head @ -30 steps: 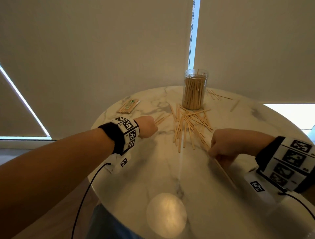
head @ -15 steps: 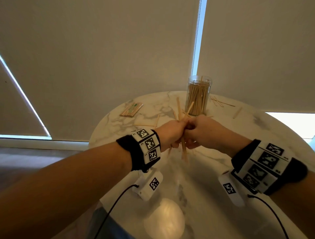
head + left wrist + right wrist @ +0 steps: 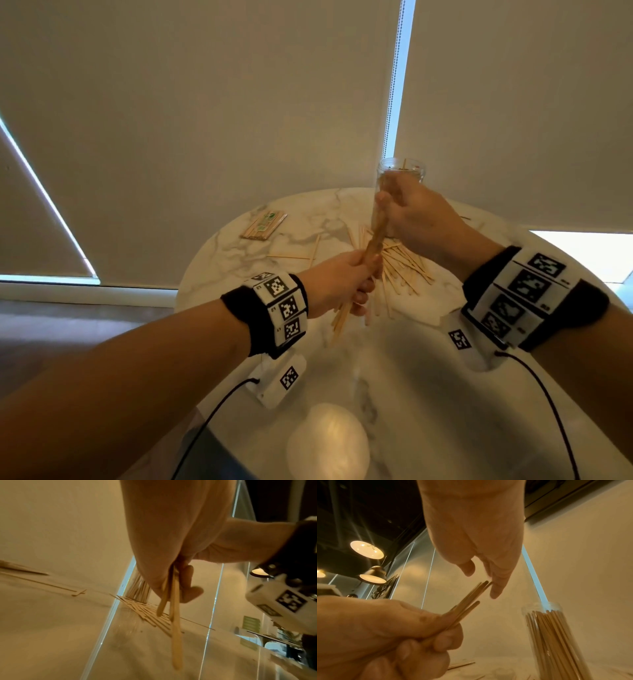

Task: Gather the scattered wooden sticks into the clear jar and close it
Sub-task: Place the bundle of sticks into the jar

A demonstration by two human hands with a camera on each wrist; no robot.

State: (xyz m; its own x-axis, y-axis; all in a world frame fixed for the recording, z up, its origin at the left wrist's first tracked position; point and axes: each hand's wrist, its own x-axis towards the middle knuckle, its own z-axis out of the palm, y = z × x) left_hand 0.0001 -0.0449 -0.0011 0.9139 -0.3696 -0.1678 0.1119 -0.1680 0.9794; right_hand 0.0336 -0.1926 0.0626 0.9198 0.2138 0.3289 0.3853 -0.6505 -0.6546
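My left hand (image 3: 359, 284) grips a bundle of wooden sticks (image 3: 375, 236) at its lower half, tilted up toward the clear jar (image 3: 400, 169). In the right wrist view my right hand (image 3: 481, 580) hovers over the bundle (image 3: 467, 601) with straight fingers (image 3: 496, 591) touching the stick tips and the thumb apart. The jar (image 3: 556, 635) stands lidless and packed with upright sticks, partly hidden behind my right hand (image 3: 418, 212) in the head view. Several loose sticks (image 3: 404, 263) lie fanned at its base. The left wrist view shows the bundle's lower ends (image 3: 175, 622) hanging below my left hand (image 3: 180, 585).
The round marble table (image 3: 239, 260) carries a wrapped pack of sticks (image 3: 263, 224) at the back left and two stray sticks (image 3: 301, 255) near it. A pale round patch (image 3: 329, 442) lies near the front edge; lid or glare, I cannot tell. Window blinds stand close behind.
A second ago the hands were apart on the table among the sticks. They then met around a bundle; now my right hand has let go and moved up to the bundle's top ends.
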